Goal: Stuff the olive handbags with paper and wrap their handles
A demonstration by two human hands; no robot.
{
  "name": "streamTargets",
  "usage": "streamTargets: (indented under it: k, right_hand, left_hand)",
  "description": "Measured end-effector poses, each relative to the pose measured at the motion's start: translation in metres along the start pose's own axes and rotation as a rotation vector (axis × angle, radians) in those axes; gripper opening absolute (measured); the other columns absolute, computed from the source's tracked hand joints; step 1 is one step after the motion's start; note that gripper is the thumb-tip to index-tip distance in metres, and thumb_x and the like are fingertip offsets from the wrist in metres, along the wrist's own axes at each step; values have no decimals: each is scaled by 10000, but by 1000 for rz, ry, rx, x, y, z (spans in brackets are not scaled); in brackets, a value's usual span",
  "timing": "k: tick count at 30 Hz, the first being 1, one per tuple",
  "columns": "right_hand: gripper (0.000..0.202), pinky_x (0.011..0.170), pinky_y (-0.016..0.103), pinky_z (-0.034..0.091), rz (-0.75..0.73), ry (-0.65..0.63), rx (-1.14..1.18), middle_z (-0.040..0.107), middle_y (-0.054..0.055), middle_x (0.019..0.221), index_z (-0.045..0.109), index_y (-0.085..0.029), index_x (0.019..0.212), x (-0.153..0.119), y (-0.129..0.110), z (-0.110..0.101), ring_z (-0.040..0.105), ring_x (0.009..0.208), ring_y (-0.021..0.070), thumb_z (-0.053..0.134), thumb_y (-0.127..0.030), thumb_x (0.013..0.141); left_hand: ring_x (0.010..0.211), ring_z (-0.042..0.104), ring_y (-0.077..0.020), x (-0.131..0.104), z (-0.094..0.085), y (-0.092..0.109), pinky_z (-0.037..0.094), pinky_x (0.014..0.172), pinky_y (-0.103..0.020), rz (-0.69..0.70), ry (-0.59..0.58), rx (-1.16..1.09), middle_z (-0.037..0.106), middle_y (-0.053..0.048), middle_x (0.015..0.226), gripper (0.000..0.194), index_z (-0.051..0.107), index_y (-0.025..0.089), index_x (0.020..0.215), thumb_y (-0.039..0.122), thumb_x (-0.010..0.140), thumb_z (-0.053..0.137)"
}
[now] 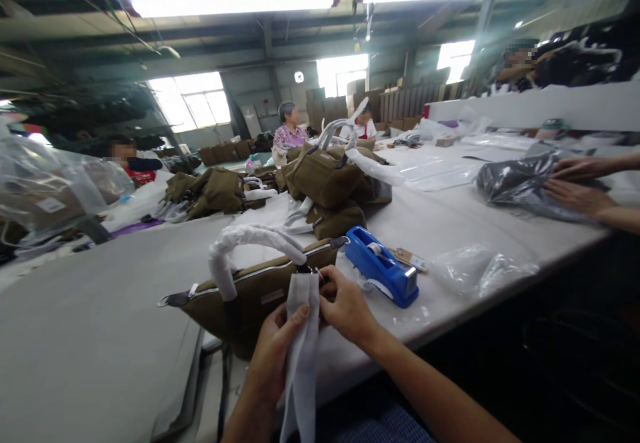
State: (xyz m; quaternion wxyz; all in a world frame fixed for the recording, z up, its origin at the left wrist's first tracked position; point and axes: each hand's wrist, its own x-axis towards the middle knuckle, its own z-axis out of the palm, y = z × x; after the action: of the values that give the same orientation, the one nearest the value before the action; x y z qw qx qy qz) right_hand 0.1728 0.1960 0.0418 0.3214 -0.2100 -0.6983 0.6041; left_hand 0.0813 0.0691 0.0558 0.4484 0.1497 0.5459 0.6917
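An olive-brown handbag (260, 300) lies in front of me on the table, its zip along the top edge. White wrapping covers its raised handle (223, 250). A long white strip (301, 356) hangs down from near the handle's right base toward my lap. My left hand (280, 336) grips this strip, thumb pressed on its front. At the strip's upper right edge, my right hand (345, 303) is closed with the fingers bent inward; what they pinch is hidden. Just right of the bag stands a blue tape dispenser (380, 266).
More olive bags (325, 176) are heaped beyond, with handles wrapped in white. Clear plastic bags (483, 270) lie to the right. Another person's hands (580, 190) rest on a dark plastic-wrapped item (520, 180). Grey sheets (100, 336) cover the left side. Several people sit or stand farther back.
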Motion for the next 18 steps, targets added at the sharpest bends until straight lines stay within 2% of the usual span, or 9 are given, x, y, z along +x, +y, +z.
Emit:
streamTargets:
  k: [3,5,7,9,12,15,18]
  right_hand:
    - [96,494,234,501,-35,57,-73,696,8,725,586,-209,917,-8,-5,-7,659,548,154,629,-275,862]
    - [186,527,250,522,-43,164,-37,717,36,806,607,-202,985,-13,-8,-14,657,558,150,607,-374,913]
    - [310,556,260,533,-30,211,26,728,62,884,624,-192,1042,-16,-11,-18,655,584,148,592,-480,933]
    - [397,575,266,539,15,141,71,726,64,872,665,-180,1027,-16,-15,-18,659,624,160,578,-555,929]
    - [410,687,293,555,18,-28,41,717,41,800,742,-180,920,-14,-19,-11,682,736,194,566,-550,937]
    - [409,846,325,532,-49,-90,33,733,30,827,775,-189,863,-13,-18,-4,686,862,215,551,-518,956]
    - [434,837,329,534,9,-115,164,752,40,880,772,-175,931,-9,-15,0,694,895,231,565,-555,939]
  left_hand:
    - [618,636,-133,0,-1,-1,506,609,-216,9,30,43,727,-55,756,458,751,133,994,437,681,892]
    - [622,626,-133,0,0,-2,484,583,-207,22,59,75,716,-51,747,474,753,125,974,454,664,897]
    - [650,630,-142,-1,1,-3,474,579,-203,46,76,103,719,-57,768,496,756,115,964,469,648,901]
    - [691,649,-161,-1,3,-3,490,609,-215,64,67,114,735,-72,809,510,757,115,993,471,655,896]
    - [798,693,-210,-2,5,-3,531,706,-256,78,26,103,762,-95,903,513,748,129,1080,453,702,871]
    - [889,712,-258,-3,6,-2,548,782,-301,106,29,141,771,-108,977,544,736,135,1135,467,721,853]
    - [965,710,-293,-3,9,-3,546,820,-321,153,42,211,772,-114,1002,553,739,127,1129,483,721,848]
